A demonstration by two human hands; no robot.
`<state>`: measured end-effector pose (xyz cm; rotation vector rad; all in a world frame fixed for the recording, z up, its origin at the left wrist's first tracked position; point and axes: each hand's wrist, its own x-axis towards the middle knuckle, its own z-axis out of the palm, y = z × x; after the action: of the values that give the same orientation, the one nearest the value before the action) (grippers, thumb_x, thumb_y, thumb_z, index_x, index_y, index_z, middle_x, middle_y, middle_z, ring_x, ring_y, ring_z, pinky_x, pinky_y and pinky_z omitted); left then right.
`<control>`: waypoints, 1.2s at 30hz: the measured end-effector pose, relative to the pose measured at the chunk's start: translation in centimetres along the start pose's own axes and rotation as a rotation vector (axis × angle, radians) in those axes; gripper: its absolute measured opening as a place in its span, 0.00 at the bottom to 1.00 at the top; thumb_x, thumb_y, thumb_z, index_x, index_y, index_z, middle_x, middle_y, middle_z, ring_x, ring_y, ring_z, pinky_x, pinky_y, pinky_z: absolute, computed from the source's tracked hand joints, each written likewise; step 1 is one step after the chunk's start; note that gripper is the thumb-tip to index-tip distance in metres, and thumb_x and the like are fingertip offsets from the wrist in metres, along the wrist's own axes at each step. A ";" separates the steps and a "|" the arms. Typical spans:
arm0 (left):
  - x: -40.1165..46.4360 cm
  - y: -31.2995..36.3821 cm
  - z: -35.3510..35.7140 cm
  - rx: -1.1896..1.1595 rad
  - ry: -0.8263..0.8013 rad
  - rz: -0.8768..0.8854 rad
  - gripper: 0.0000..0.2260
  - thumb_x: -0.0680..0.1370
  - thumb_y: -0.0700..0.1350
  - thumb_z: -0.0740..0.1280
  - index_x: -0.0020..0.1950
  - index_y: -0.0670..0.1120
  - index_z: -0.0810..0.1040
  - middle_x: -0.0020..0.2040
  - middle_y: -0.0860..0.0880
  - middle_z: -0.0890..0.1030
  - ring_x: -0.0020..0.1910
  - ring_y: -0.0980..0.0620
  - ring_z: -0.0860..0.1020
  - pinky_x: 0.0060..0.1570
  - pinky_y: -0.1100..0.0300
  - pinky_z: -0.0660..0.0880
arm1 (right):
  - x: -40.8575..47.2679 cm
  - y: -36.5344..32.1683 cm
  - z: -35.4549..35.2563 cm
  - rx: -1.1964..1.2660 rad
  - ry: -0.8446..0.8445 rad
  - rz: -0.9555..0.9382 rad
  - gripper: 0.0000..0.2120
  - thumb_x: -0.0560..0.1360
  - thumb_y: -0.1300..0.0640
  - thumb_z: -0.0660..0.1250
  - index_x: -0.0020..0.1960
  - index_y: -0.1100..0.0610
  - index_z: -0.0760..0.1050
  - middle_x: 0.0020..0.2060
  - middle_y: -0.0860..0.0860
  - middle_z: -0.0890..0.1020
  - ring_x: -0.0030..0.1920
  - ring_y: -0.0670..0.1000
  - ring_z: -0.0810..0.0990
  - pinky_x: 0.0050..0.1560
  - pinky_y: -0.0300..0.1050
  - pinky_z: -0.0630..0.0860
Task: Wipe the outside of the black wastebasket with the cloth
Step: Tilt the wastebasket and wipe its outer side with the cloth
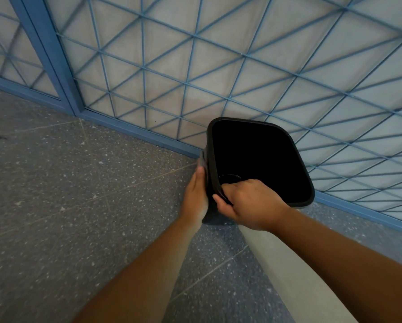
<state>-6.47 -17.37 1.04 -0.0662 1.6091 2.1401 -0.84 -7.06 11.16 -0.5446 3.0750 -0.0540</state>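
Black wastebasket (260, 159) on speckled grey floor (67, 183) beside blue lattice partition (242, 54).

A single wide-angle view looks forward and steeply down from the person's head, with both forearms entering from the bottom edge and reaching toward the centre right of the frame. It sits close over the black wastebasket (260, 159), looking straight into its open mouth, where the left hand (195, 197) and right hand (246, 203) meet at its near side. The speckled floor (67, 194) fills the lower left, while the blue grille (218, 54) spans the upper frame, its lines bowed by the lens.
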 end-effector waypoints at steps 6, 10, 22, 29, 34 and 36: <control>0.0 -0.1 0.2 -0.031 0.018 0.061 0.24 0.84 0.63 0.54 0.77 0.57 0.73 0.74 0.55 0.77 0.74 0.59 0.74 0.73 0.59 0.69 | 0.1 0.1 0.2 -0.009 0.013 -0.011 0.17 0.79 0.46 0.54 0.36 0.53 0.67 0.27 0.52 0.78 0.26 0.53 0.76 0.29 0.42 0.64; 0.0 -0.7 -0.2 -0.031 -0.012 0.008 0.28 0.83 0.64 0.53 0.79 0.53 0.70 0.77 0.49 0.75 0.75 0.54 0.73 0.77 0.53 0.69 | 0.1 0.2 0.4 -0.003 -0.010 -0.012 0.20 0.79 0.45 0.51 0.37 0.55 0.71 0.29 0.51 0.77 0.28 0.52 0.76 0.31 0.45 0.69; 0.0 1.2 0.8 -0.087 0.038 0.029 0.22 0.86 0.60 0.55 0.76 0.54 0.75 0.71 0.50 0.80 0.71 0.53 0.78 0.72 0.55 0.73 | 0.3 0.2 0.2 0.007 -0.042 -0.013 0.19 0.79 0.45 0.51 0.39 0.55 0.70 0.31 0.51 0.78 0.31 0.53 0.76 0.34 0.46 0.69; 1.6 2.1 0.5 -0.111 0.054 -0.036 0.20 0.86 0.58 0.56 0.68 0.52 0.81 0.64 0.47 0.85 0.64 0.52 0.82 0.67 0.55 0.77 | 0.1 0.1 0.1 0.007 -0.051 -0.030 0.16 0.80 0.46 0.54 0.38 0.53 0.66 0.29 0.50 0.76 0.27 0.50 0.73 0.31 0.45 0.71; 2.0 2.3 0.6 -0.096 0.046 -0.020 0.19 0.86 0.58 0.56 0.66 0.53 0.82 0.62 0.48 0.86 0.60 0.53 0.83 0.63 0.56 0.78 | 0.2 0.2 -0.1 -0.011 -0.075 -0.019 0.17 0.80 0.45 0.52 0.39 0.53 0.68 0.29 0.49 0.74 0.29 0.51 0.74 0.34 0.46 0.72; 2.6 2.4 0.5 -0.110 0.071 -0.031 0.17 0.86 0.58 0.57 0.60 0.55 0.84 0.57 0.51 0.87 0.56 0.57 0.85 0.56 0.61 0.80 | 0.4 0.1 0.0 0.008 -0.066 -0.017 0.17 0.80 0.45 0.52 0.39 0.53 0.68 0.29 0.48 0.72 0.28 0.49 0.72 0.33 0.45 0.70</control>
<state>-9.61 -16.62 2.57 -0.2025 1.5180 2.2232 -1.26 -7.06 11.15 -0.5608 3.0052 -0.0479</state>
